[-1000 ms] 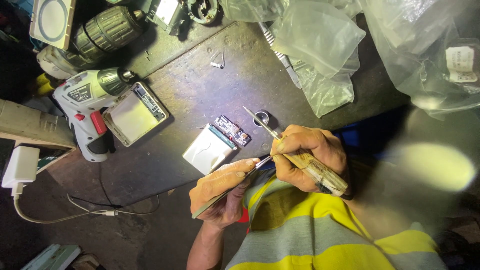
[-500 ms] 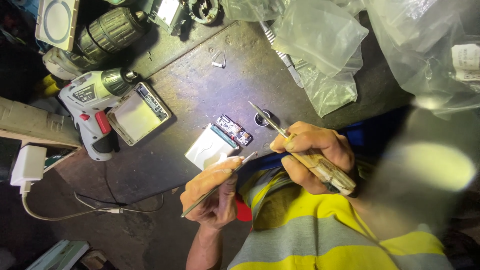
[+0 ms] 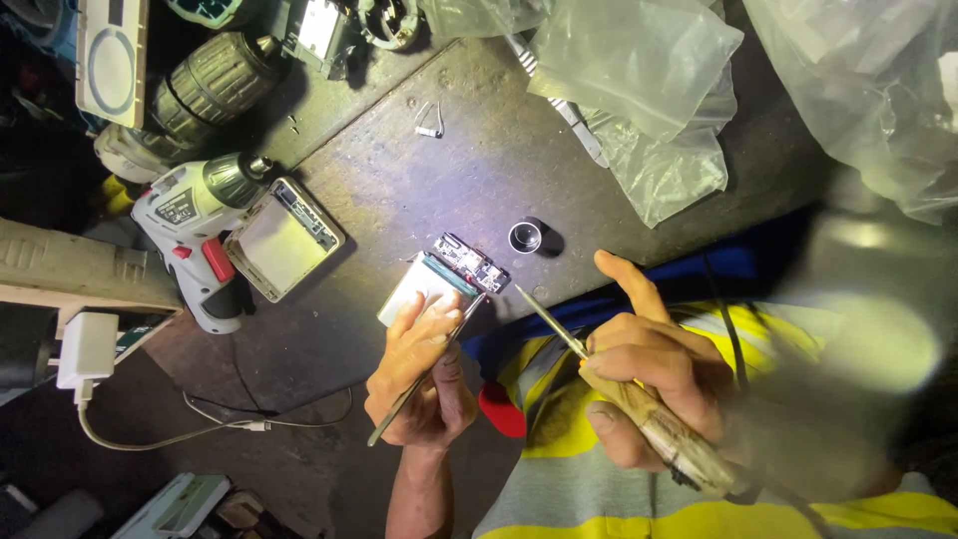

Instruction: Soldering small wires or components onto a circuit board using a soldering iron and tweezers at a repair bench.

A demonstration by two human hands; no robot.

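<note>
Both hands busy: left hand (image 3: 419, 374) grips tweezers (image 3: 424, 374) (touching the battery pack (image 3: 424, 287)); right hand (image 3: 649, 374) clamps a screwdriver (image 3: 639, 399).

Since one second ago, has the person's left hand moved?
Yes. The left hand moved up the picture: its fingers now touch the flat silver pack, which kept its place.

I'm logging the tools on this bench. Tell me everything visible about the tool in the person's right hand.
The soldering iron has a worn, pale wooden-looking handle and a thin metal shaft ending in a point. The right hand grips the handle, index finger raised. It lies tilted, tip aimed up-left toward the small circuit board at the end of the silver battery pack, tip just short of it. A dark cord seems to leave the handle's rear.
</note>
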